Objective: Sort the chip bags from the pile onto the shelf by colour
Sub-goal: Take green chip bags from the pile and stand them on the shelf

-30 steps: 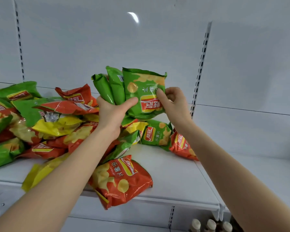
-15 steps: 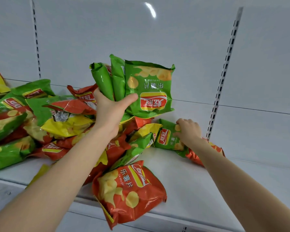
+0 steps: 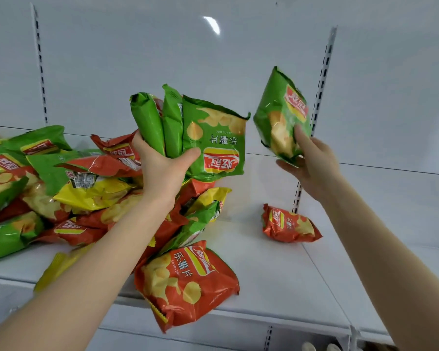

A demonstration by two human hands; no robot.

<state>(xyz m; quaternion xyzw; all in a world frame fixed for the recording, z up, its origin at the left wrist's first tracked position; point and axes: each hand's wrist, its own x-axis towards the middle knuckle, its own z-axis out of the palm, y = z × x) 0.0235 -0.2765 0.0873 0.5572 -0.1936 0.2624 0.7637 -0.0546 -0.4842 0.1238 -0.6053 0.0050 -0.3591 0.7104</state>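
Note:
My left hand (image 3: 162,171) grips a bunch of three green chip bags (image 3: 188,133) upright above the pile. My right hand (image 3: 312,163) holds one more green chip bag (image 3: 279,115) in the air, to the right of the bunch and apart from it. A mixed pile of green, red and yellow bags (image 3: 69,183) covers the left of the white shelf (image 3: 271,277). One red bag (image 3: 185,279) lies at the shelf's front edge. Another red bag (image 3: 289,224) lies alone further right, near the back.
A slotted upright rail (image 3: 322,79) runs down the white back panel right behind the raised bag. A second rail (image 3: 39,64) stands at the left. Bottle caps (image 3: 319,347) show below the shelf at the bottom right.
My right hand has lifted a green bag from the shelf beside the lone red bag up to the level of the bunch. My left hand keeps its bunch in place.

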